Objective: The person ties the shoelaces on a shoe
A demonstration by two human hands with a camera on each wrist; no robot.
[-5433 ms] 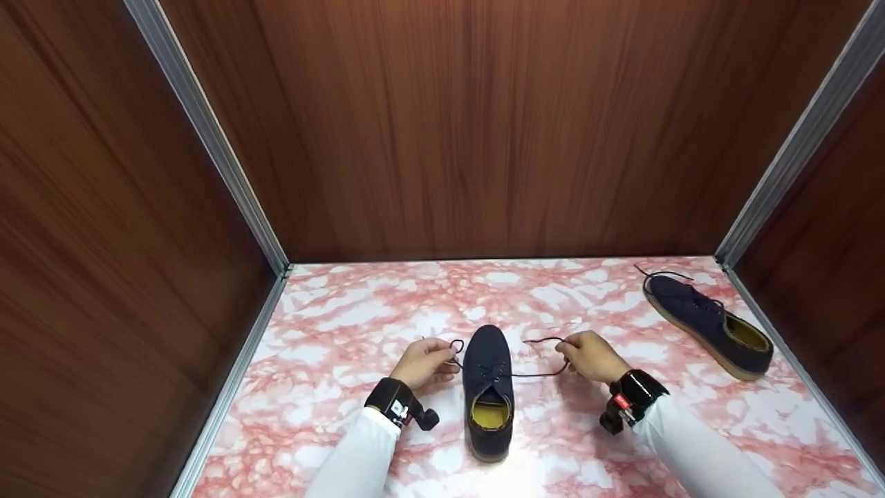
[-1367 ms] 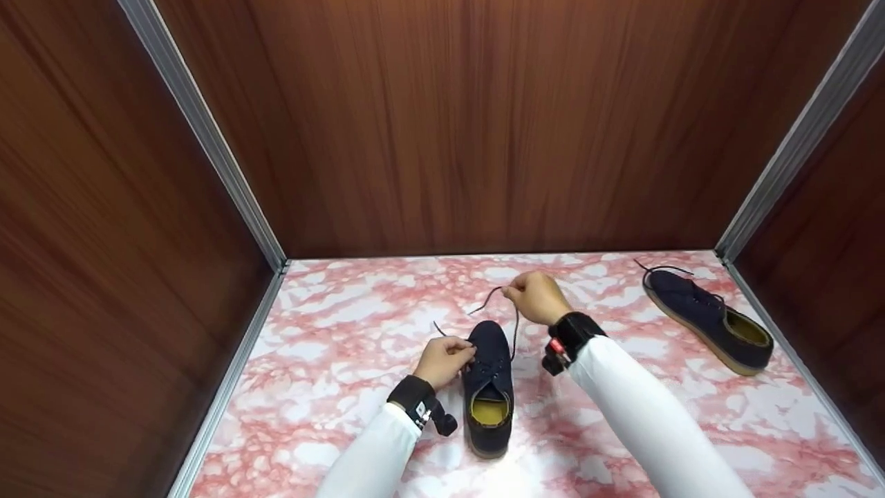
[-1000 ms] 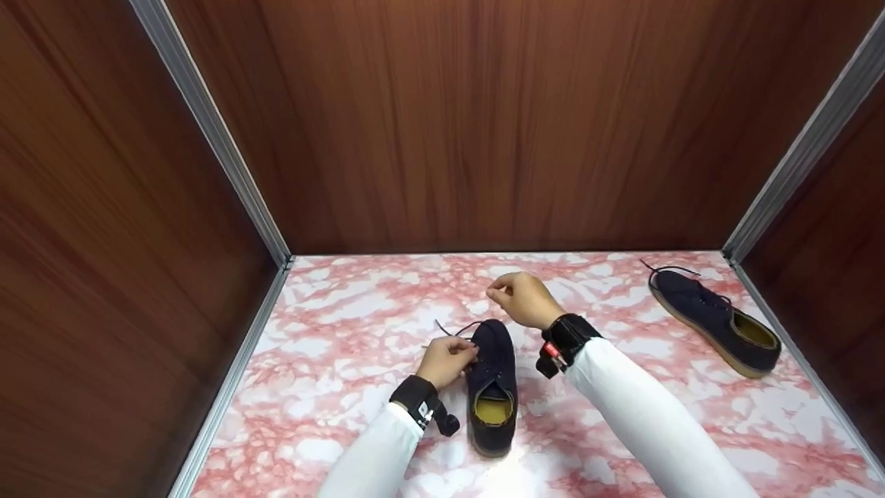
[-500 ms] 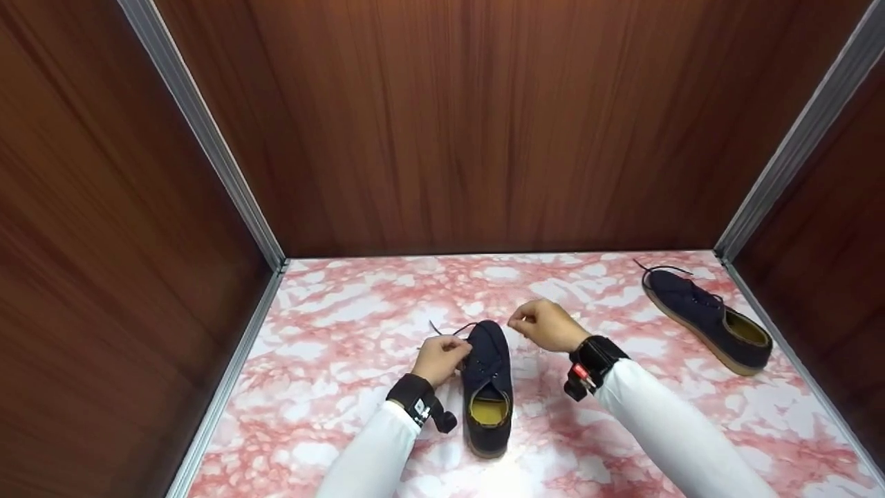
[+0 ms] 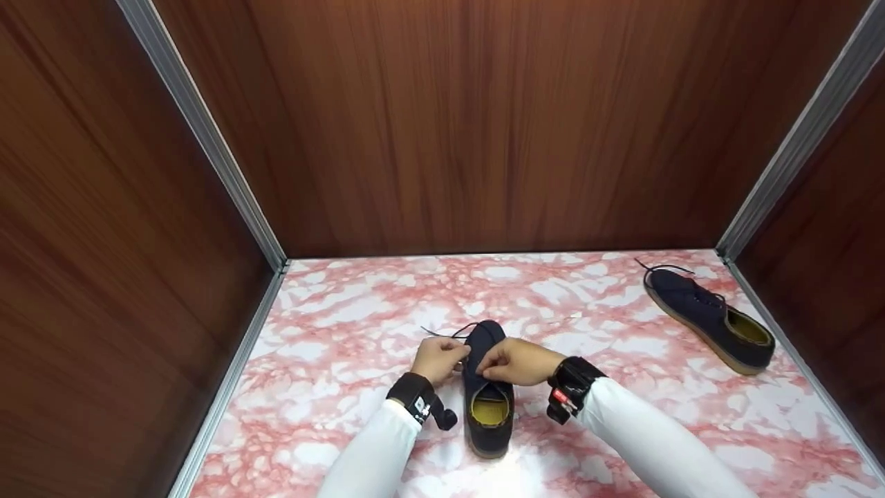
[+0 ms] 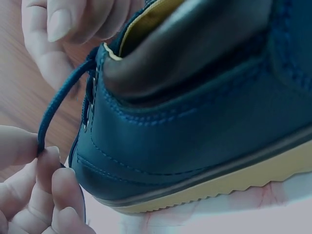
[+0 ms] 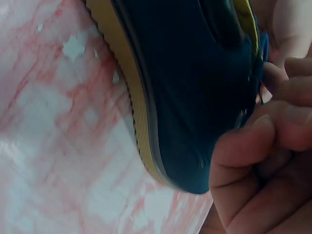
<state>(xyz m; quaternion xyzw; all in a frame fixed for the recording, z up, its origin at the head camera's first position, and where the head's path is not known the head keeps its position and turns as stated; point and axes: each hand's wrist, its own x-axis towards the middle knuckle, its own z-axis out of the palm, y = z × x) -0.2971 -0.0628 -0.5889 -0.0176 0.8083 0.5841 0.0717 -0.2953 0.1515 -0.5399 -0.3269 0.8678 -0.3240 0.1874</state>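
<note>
A navy lace-up shoe (image 5: 489,437) with a yellow insole and tan sole stands on the tabletop, toe pointing away. At its left side my left hand (image 5: 435,361) pinches a dark shoelace (image 6: 54,105) between thumb and fingertips. That lace rises in a curve from the eyelets in the left wrist view. Over the lacing, my right hand (image 5: 522,361) reaches in from the right with bent fingers, its fingertips close above the shoe's tongue. No lace shows between those fingers in the right wrist view. Lace ends (image 5: 437,333) lie to the left of the toe.
A matching navy shoe (image 5: 691,308) lies at the back right, its lace trailing beyond the toe. Brown wood-grain panels (image 5: 442,138) with metal corner strips surround the red-and-white marbled tabletop (image 5: 359,297) at the back and both sides.
My right hand let go of a lace, which now crosses the toe to the left. It then moved back and left over the lacing. The left hand has stayed nearly still.
</note>
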